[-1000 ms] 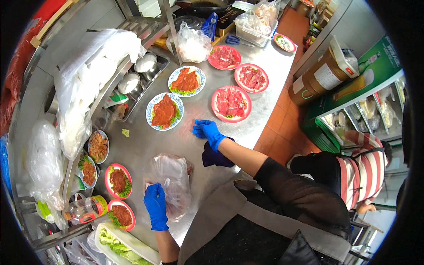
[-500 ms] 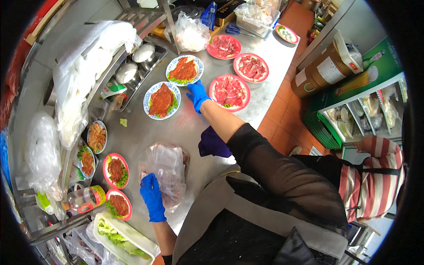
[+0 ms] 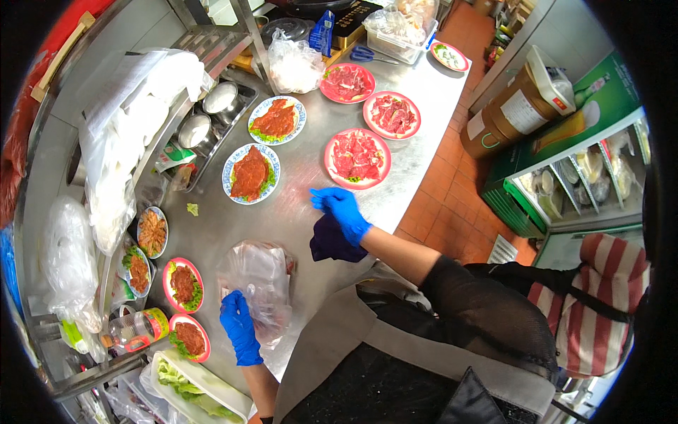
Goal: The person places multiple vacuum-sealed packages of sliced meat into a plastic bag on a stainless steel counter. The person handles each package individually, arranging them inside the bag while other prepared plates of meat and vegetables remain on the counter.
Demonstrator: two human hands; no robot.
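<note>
My left hand [image 3: 241, 328], in a blue glove, has its fingers curled at the near left edge of a clear plastic bag [image 3: 258, 272]. Something reddish shows through the bag; its kind is unclear. My right hand [image 3: 342, 212], also gloved in blue, is empty, its fingers stretched leftward. It hovers over or touches a dark purple cloth [image 3: 332, 240]. Beyond lie two blue-patterned plates [image 3: 227, 182] with red-coated meat [image 3: 250, 174] on lettuce. Right of them, several pink-rimmed plates [image 3: 328, 161] hold sliced raw meat [image 3: 357, 155].
Two small pink-rimmed plates [image 3: 167, 284] and two bowls [image 3: 167, 237] line the left side, near a bottle [image 3: 134, 331] and a lettuce tray [image 3: 247, 406]. Metal containers [image 3: 194, 132] stand under a shelf. Scissors [image 3: 364, 54] lie at the back. A person in stripes [image 3: 600, 304] is at right.
My right hand has come away from the rim of the far blue-patterned plate and drawn back to the purple cloth. My left hand stays at the bag. The whole view has shifted slightly.
</note>
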